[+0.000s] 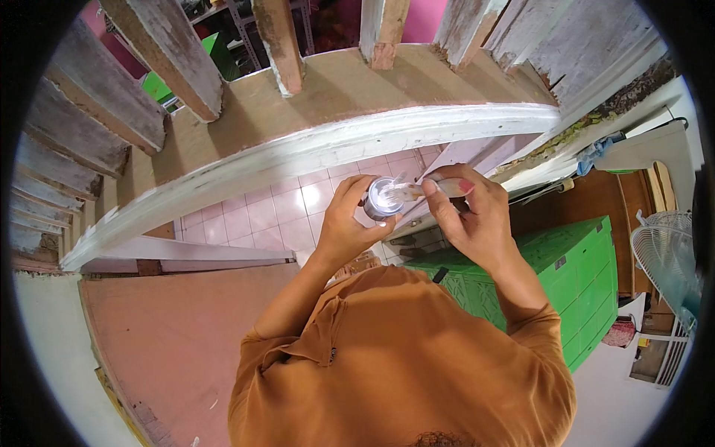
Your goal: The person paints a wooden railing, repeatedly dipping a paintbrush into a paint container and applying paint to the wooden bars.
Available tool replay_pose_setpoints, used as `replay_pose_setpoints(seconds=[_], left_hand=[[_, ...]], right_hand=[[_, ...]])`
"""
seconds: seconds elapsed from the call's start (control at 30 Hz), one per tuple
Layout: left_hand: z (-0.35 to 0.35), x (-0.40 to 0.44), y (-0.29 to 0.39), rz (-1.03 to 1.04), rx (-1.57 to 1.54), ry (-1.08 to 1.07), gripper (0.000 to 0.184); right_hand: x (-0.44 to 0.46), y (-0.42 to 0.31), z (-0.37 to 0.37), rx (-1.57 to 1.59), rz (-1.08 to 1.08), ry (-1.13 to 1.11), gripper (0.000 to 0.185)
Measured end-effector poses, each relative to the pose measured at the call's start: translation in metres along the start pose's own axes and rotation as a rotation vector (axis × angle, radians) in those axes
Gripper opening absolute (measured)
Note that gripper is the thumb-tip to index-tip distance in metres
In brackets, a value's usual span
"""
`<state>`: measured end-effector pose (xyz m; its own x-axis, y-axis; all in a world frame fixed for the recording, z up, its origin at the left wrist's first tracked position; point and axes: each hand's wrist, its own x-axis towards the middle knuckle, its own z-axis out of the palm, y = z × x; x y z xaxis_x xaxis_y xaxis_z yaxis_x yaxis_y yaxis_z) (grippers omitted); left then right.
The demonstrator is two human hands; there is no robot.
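My left hand (344, 216) is wrapped around a small paint can (382, 208) with white paint in it, held in front of my chest. Between the thumb and fingers of my right hand (477, 220) is a paintbrush (449, 188) with a pinkish handle end. Its bristle end points left, at the mouth of the can; whether the bristles touch the paint I cannot tell. Just beyond both hands runs a curved-looking wooden beam (328, 153), its near edge white and its broad face brownish.
Upright wooden slats (279, 45), partly whitened, rise from the beam. A green cabinet (573, 276) stands at right, with a fan (663, 242) beyond it. At left is a reddish panel (186, 335). Far below lies a tiled floor (279, 212).
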<state>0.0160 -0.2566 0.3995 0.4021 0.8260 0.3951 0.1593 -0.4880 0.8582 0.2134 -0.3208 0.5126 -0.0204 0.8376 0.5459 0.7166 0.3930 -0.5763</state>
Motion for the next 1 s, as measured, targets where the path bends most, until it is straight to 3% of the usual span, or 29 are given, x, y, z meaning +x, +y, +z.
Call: replay_pose_setpoints(seconds=[0.1, 0.33, 0.43, 0.5, 0.57, 0.9, 1.0], left_hand=[[-0.002, 0.002, 0.003, 0.002, -0.002, -0.007, 0.056], [-0.006, 0.005, 0.006, 0.034, 0.005, -0.004, 0.057], [-0.010, 0.004, 0.009, 0.040, 0.000, 0.014, 0.057], [-0.015, 0.003, 0.013, -0.070, -0.085, -0.038, 0.059], [-0.019, 0.002, 0.011, -0.013, -0.061, -0.016, 0.061], [-0.025, -0.001, 0.036, -0.026, -0.041, -0.070, 0.061], [-0.025, -0.001, 0.036, 0.100, 0.026, -0.055, 0.061]], right_hand=[[0.004, -0.007, 0.000, 0.019, 0.095, -0.059, 0.020], [0.008, -0.007, -0.002, 0.061, 0.064, -0.013, 0.020], [0.002, -0.007, -0.001, 0.197, 0.187, 0.034, 0.014], [0.001, -0.006, 0.004, 0.468, 0.311, 0.151, 0.008], [-0.003, -0.001, 0.001, 0.620, 0.453, 0.176, 0.007], [-0.020, 0.017, -0.001, 0.860, 0.623, 0.359, 0.020], [-0.024, 0.017, 0.000, 0.936, 0.698, 0.451, 0.014]])
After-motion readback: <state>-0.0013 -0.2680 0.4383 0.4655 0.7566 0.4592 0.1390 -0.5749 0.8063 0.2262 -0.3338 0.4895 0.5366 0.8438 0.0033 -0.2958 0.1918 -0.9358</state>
